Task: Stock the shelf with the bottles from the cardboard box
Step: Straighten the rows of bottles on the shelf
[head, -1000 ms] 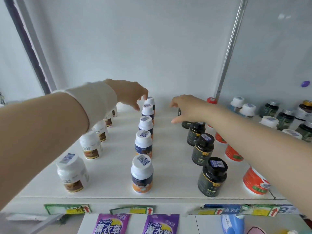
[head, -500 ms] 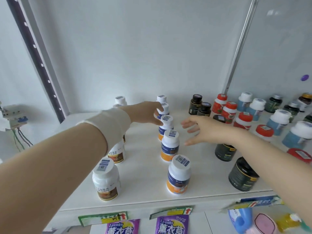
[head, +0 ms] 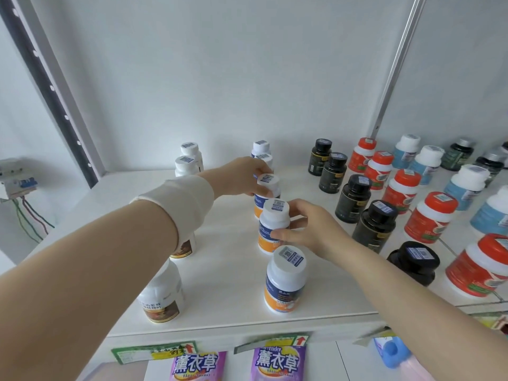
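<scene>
While both hands reach over the white laminate shelf (head: 228,270), the right hand (head: 312,229) keeps a closed grip on a white-capped plastic bottle with a blue-and-orange label. This is the second bottle (head: 273,215) of a single-file row, and the thumb lies on its label with the fingers against the side of its cap. Just behind the second bottle stands the third bottle (head: 268,185) of the same kind. The left hand (head: 242,176), its wrist wrapped in a white cloth band (head: 178,199), grips that one near the cap with curled fingers. Both held bottles are upright. Just in front of the second bottle, near the shelf's edge, the front bottle (head: 286,281) of the row stands untouched, and two more white caps show behind the left hand. Left of the second bottle runs a line of white plastic bottles with brown labels (head: 162,298), partly hidden by the left forearm. To its right stand black bottles with black caps (head: 375,224), then red-capped bottles with red labels (head: 428,215), then white-capped bottles with pale blue labels (head: 464,185). Below the second bottle, under the shelf's front edge, hang green price tags (head: 154,353) and purple lavender packets (head: 277,358).
</scene>
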Demonstrator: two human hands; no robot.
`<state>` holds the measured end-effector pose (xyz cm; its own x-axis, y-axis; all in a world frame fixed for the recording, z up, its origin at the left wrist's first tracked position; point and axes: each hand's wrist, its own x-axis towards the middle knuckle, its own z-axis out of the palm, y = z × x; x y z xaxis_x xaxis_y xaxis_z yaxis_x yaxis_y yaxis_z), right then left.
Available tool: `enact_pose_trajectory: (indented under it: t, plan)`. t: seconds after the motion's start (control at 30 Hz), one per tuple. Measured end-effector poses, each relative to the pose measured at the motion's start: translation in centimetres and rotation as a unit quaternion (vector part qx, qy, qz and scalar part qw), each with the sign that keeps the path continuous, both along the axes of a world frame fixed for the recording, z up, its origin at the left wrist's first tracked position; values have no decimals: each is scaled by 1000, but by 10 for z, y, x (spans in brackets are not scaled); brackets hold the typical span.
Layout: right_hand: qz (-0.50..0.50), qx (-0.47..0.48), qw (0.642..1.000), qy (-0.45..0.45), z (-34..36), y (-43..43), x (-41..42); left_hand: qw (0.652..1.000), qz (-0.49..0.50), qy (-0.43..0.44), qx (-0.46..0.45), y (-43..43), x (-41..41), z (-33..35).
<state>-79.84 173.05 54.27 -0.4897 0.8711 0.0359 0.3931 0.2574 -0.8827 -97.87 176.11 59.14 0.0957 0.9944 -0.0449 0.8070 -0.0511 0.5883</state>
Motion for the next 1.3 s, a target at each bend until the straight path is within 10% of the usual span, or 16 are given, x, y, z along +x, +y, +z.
enact_pose_trajectory:
  t: [0.73,1.13,1.3]
  plan:
    - [-16,27,999,-17,41,7,7,998,-1,61,13,-17,-6,25]
    - [33,308,871,-381,95,0,-71,915,11,403,29,-72,-119,67]
    - [64,285,862,-414,82,-21,-100,927,-4,374,16,-77,-150,44]
